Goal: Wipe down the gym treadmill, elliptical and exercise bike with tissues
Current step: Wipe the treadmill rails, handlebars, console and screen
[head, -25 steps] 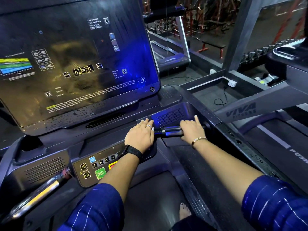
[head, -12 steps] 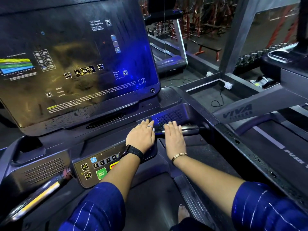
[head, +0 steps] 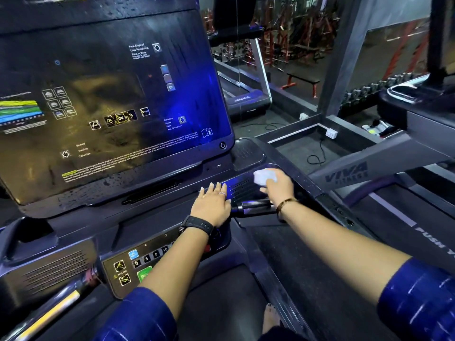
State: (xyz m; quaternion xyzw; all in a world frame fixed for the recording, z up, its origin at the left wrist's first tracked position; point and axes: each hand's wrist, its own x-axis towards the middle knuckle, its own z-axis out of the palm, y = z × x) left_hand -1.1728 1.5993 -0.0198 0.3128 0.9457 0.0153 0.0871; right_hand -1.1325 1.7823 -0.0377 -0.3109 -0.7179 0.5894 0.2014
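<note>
L hand lies flat, palm down, fingers spread a bit & straight, on the treadmill console just below the display screen; gripping nothing. Black watch on that wrist, ring on one finger. R hand reaches fwd over the console's R side, fingers closed round a crumpled white tissue, pressing it at the top R edge of the speaker grille. Gold bangle on R wrist. Both forearms extended, blue striped sleeves pushed up near the elbows. Hands are near each other but apart; the short black handlebar grip sits between them, below the R hand.

Console is dark, w/ water droplets on the screen. Button panel w/ numbers & a green key sits lower L, partly under the L forearm. A bare foot shows on the belt at the bottom.

Room: dim gym. Another treadmill to the R, a bench & red racks behind, cable & white socket on the floor.
</note>
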